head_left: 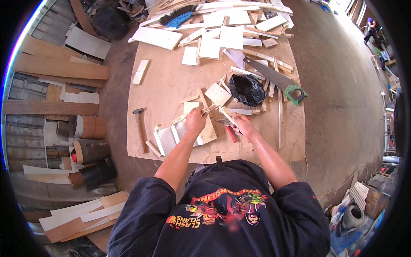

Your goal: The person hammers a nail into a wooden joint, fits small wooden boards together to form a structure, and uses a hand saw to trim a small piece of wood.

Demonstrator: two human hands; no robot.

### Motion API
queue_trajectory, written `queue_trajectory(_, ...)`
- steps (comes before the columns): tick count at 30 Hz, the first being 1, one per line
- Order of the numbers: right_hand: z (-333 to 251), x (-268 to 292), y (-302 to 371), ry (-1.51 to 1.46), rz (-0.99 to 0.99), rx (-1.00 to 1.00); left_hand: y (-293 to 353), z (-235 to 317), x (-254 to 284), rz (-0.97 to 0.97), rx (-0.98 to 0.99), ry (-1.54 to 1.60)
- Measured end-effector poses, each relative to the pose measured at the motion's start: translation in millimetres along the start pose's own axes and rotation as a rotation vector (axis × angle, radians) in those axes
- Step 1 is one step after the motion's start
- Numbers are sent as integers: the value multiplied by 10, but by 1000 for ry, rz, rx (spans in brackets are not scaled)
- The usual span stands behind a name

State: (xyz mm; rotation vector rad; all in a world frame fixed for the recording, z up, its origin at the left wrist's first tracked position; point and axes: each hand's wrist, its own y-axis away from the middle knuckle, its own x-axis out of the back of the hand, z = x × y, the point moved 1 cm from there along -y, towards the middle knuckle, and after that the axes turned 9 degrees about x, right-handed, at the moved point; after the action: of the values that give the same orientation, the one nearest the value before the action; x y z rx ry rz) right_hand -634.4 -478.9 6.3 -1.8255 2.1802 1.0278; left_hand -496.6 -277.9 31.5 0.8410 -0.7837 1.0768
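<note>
My left hand (195, 122) is closed, its fingers pinching a thin wooden strip (209, 109). Just to the right, my right hand (242, 127) grips a pale wooden stick (227, 115) that points toward the left hand; the two pieces come close, and I cannot tell if they touch. A tool with red handles (231, 133) lies beside the right hand, partly hidden by it. Beneath my left wrist rests a white-faced wooden piece with slats (168, 139). A square wooden block (217, 94) sits just beyond both hands.
The plywood table (165, 92) also carries a hammer (140, 128) at left, a black plastic bag (247, 89), and a handsaw (274, 77) with a green handle. White boards (156, 37) and a blue brush (177, 18) are piled at the far end. Rolls (90, 127) stand left.
</note>
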Motion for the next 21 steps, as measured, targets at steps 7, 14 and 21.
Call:
queue_trajectory(7, 177, -185, 127, 415, -4, 228, 82, -169, 88, -65, -106, 26)
queue_trajectory(14, 125, -385, 203, 464, 36, 437, 98, -314, 521, -88, -205, 226)
queue_trajectory(21, -712, -1464, 371, 998, 77, 874, 131, -576, 1286, -144, -77, 548)
